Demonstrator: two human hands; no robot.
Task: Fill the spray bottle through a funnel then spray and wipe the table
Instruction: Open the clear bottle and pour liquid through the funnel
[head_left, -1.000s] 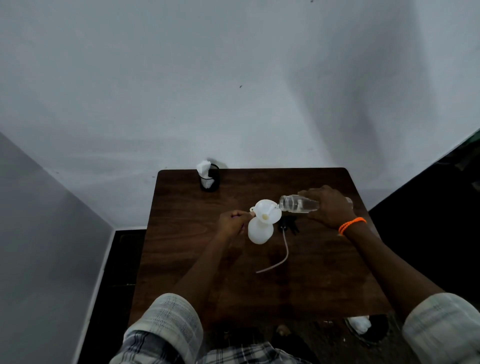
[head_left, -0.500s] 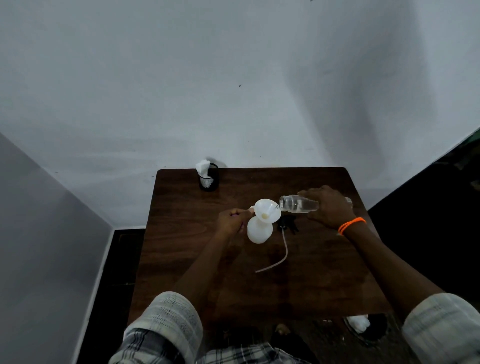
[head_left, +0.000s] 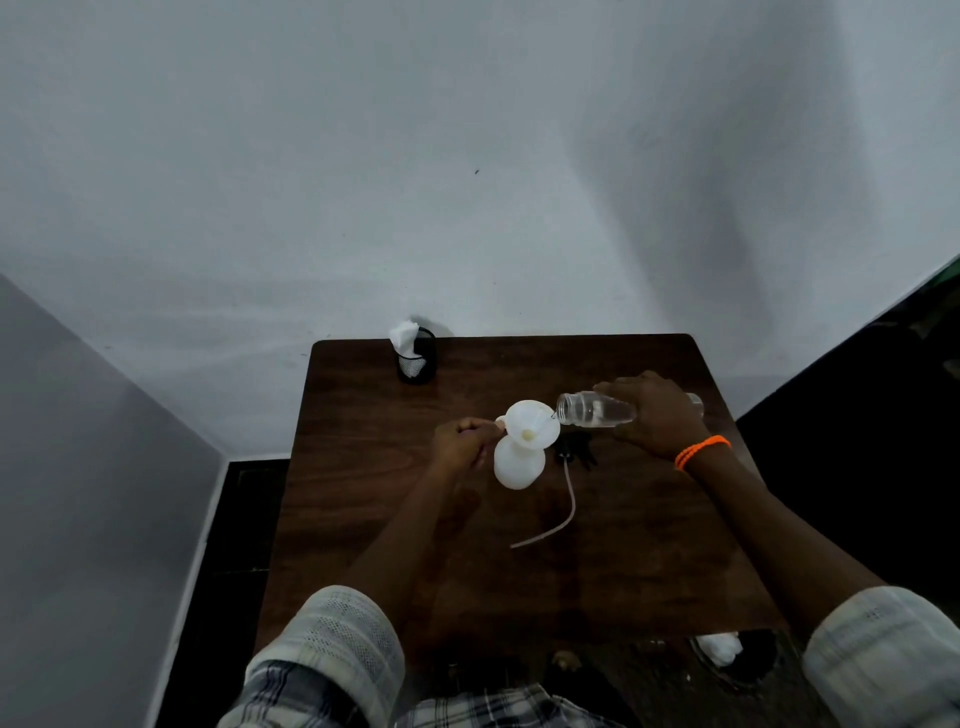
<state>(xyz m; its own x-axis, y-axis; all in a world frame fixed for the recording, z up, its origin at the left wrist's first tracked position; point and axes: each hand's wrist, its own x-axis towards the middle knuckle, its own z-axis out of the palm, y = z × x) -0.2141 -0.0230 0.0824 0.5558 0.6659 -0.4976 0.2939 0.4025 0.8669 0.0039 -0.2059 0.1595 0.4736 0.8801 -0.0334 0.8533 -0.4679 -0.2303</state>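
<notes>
A white spray bottle body (head_left: 518, 463) stands on the dark wooden table (head_left: 363, 493) with a white funnel (head_left: 531, 425) seated in its neck. My left hand (head_left: 464, 441) pinches the funnel's small handle on its left side. My right hand (head_left: 657, 413) grips a clear water bottle (head_left: 595, 408), tipped almost flat, its open mouth at the funnel's right rim. The black spray head (head_left: 574, 451) with its long pale dip tube (head_left: 563, 512) lies on the table just right of the bottle.
A black mesh cup (head_left: 417, 358) holding white tissue stands at the table's far left edge against the white wall. A dark bin with white paper (head_left: 727, 652) sits on the floor below the table's near right corner.
Almost nothing has moved. The clear bottle stays tipped at the funnel's rim and both hands hold their places.
</notes>
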